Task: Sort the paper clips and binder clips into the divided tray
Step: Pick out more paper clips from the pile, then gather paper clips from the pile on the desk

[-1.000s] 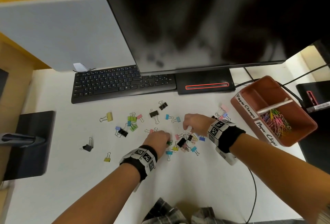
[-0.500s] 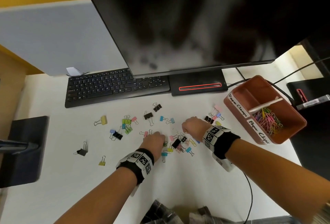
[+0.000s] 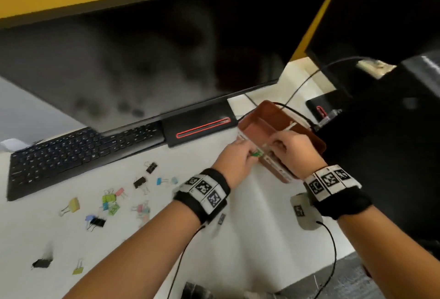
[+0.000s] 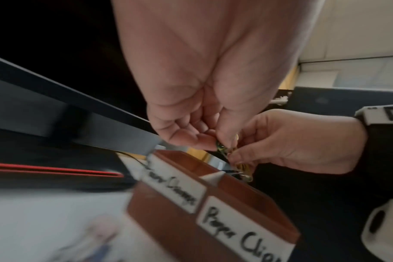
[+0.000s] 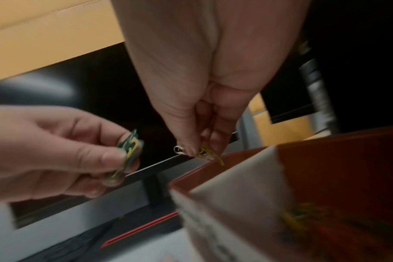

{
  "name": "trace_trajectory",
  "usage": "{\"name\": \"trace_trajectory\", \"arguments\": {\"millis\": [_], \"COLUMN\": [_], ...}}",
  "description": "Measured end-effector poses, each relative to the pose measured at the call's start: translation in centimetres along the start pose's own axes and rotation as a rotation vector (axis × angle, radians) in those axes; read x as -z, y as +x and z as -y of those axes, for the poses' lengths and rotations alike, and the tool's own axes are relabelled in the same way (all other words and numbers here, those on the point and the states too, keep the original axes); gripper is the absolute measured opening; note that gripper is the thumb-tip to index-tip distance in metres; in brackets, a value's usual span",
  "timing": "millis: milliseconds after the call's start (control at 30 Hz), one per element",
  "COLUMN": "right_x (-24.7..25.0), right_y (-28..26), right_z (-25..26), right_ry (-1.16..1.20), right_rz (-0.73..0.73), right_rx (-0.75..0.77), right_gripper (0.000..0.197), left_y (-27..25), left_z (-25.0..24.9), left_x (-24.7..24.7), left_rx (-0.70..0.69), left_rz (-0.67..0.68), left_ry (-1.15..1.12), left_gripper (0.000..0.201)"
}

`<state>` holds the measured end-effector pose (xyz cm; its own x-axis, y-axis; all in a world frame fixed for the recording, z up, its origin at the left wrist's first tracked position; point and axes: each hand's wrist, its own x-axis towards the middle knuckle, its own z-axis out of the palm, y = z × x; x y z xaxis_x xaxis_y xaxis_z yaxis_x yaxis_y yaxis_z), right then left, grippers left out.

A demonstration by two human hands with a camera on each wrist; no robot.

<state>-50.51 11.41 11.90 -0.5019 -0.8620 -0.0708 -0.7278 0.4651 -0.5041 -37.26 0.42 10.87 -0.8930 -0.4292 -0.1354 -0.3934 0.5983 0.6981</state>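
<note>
At the far left a black keyboard (image 3: 78,153) lies along the back of the white tabletop (image 3: 250,215), under the lower edge of a dark monitor (image 3: 142,60). In front of it loose binder clips (image 3: 114,203) lie scattered in yellow, green, pink, blue and black, with a black one and a yellow one well apart near the front left edge. Between that scatter and the tray the tabletop is bare white, crossed only by the forearms and their thin black cables.

The left hand (image 3: 235,163) hangs just beside the near wall of the brown divided tray (image 3: 257,117); its grip is a pinch of thumb and fingers on a small bunch of green and yellow paper clips (image 5: 129,150). The tray stands at the right back of the tabletop, close to the monitor base with its red line (image 3: 202,127), and dark equipment crowds its right side.

Two white labels sit on the tray's near wall. The right one reads "Paper Clips" (image 4: 240,234); the left one (image 4: 180,191) is handwritten too, blurred, perhaps "Paper Clamps".

The right hand (image 3: 295,153) is above the tray by the white divider (image 5: 236,179), its grip pinching a yellow paper clip (image 5: 210,153). More coloured clips lie in the compartment beneath, blurred.
</note>
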Motion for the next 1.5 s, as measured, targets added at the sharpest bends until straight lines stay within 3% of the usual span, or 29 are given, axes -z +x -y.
{"name": "trace_trajectory", "arguments": {"millis": [100, 200, 267, 333, 467, 667, 767, 833, 933, 1067, 1200, 1500], "right_x": [0.7, 0.2, -0.3, -0.4, -1.5, -7.4, -11.2, -13.3, -15.8, -18.1, -19.6, -18.3], "right_y": [0.0, 0.5, 0.7, 0.8, 0.9, 1.8, 2.1, 2.4, 2.9, 3.5, 3.8, 3.4], "right_z": [-3.9, -6.4, -6.8, -6.4, -3.7, 4.4, 7.5, 8.9, 10.3, 11.8, 13.5, 12.8], "right_ry": [0.005, 0.05, -0.009, 0.003, 0.078, 0.118, 0.08, -0.002, -0.079, -0.079, -0.102, 0.044], "right_rz": [-0.062, 0.035, 0.144, 0.175, 0.034, 0.168, 0.334, 0.472, 0.594, 0.652, 0.661, 0.593], "right_rx": [-0.164, -0.325, -0.262, -0.203, 0.033, 0.37, 0.368, 0.332, 0.243, 0.079, -0.02, 0.004], "right_gripper": [0.016, 0.021, 0.028, 0.032, 0.019, 0.016, 0.019, 0.023, 0.027, 0.029, 0.024, 0.008], "left_y": [4.2, 6.7, 6.7, 5.7, 0.7, -8.4, -11.4, -12.0, -11.1, -9.2, -8.7, -8.9], "left_z": [-3.6, -5.5, -5.7, -5.2, -0.6, 13.5, 19.2, 21.9, 24.3, 25.2, 26.0, 25.7], "left_x": [-3.5, -5.9, -6.0, -5.0, -0.9, 6.1, 8.4, 9.1, 9.6, 9.7, 9.5, 8.9], "left_rx": [0.019, 0.072, 0.069, 0.014, 0.012, 0.522, 0.778, 0.868, 0.893, 0.871, 0.891, 0.792], "left_rz": [0.009, 0.116, 0.134, 0.046, -0.214, -0.348, -0.324, -0.281, -0.173, -0.018, 0.005, 0.065], "left_ry": [-0.014, 0.151, 0.193, 0.099, -0.033, 0.144, 0.16, 0.153, 0.195, 0.25, 0.205, 0.269], "left_gripper": [0.019, 0.019, 0.024, 0.03, 0.025, 0.014, 0.01, 0.005, 0.011, 0.026, 0.019, 0.014]}}
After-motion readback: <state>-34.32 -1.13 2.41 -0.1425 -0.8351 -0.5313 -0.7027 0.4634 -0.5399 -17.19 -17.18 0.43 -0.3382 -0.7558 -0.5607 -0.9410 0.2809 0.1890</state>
